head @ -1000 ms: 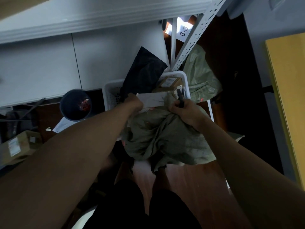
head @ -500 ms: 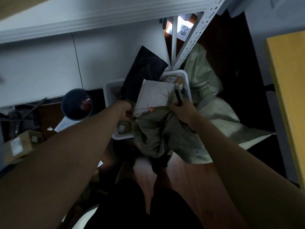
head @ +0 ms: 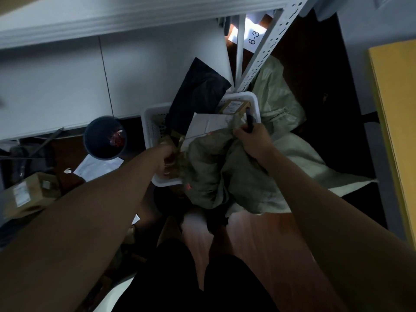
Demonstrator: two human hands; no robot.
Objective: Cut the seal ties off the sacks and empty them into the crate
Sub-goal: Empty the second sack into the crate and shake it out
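A: Gripping what? Left hand [head: 167,158] clutches a tan packet at the white plastic crate [head: 155,183] near rim.
B: Right hand [head: 249,137] holds a dark cutter and the crumpled grey-green woven sack [head: 220,174] draped over the crate's edge; shelf tag [head: 254,37] reads "6-3".

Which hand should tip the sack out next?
Probably right: the right hand already grips the sack at the crate rim, beside a dark tool. The left hand is low at the near edge.
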